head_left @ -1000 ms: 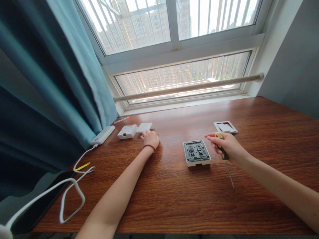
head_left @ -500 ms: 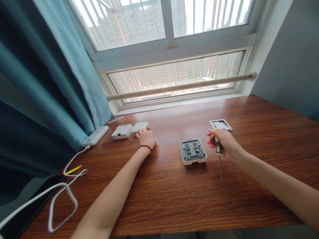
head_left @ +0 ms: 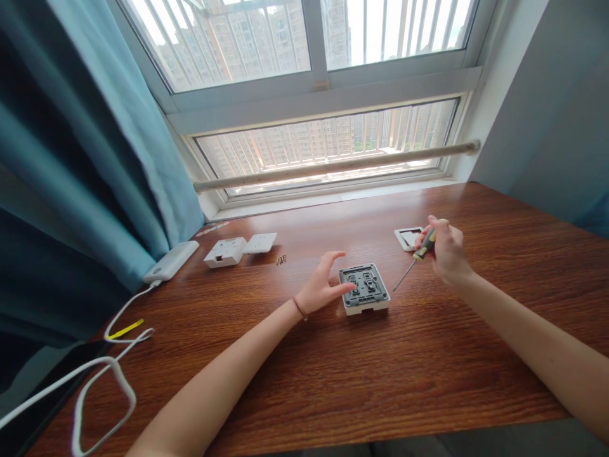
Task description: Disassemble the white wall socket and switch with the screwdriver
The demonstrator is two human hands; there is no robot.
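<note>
My left hand (head_left: 324,287) is open at the left side of a wall switch (head_left: 364,289), a grey mechanism on a white box. Its thumb reaches over the switch's near left part; whether it touches cannot be told. My right hand (head_left: 447,251) is wrapped round the dark and yellow handle of a screwdriver (head_left: 425,244). The shaft slants down to the left, its tip just right of the switch. Behind that hand lies a white switch frame (head_left: 404,239), partly hidden. Several small brass-coloured screws (head_left: 281,259) lie on the table beyond my left hand.
On the left stand a white box (head_left: 225,252) and a white plate (head_left: 261,242) leaning by it. A white power bank (head_left: 171,261) trails a white cable (head_left: 114,365) past a yellow strip (head_left: 126,329). The wooden table (head_left: 304,387) meets a window at the back.
My left hand has moved right, from the white plate to the switch, and its fingers have spread. The small screws now show. My right hand has turned the screwdriver, swinging its tip toward the switch.
</note>
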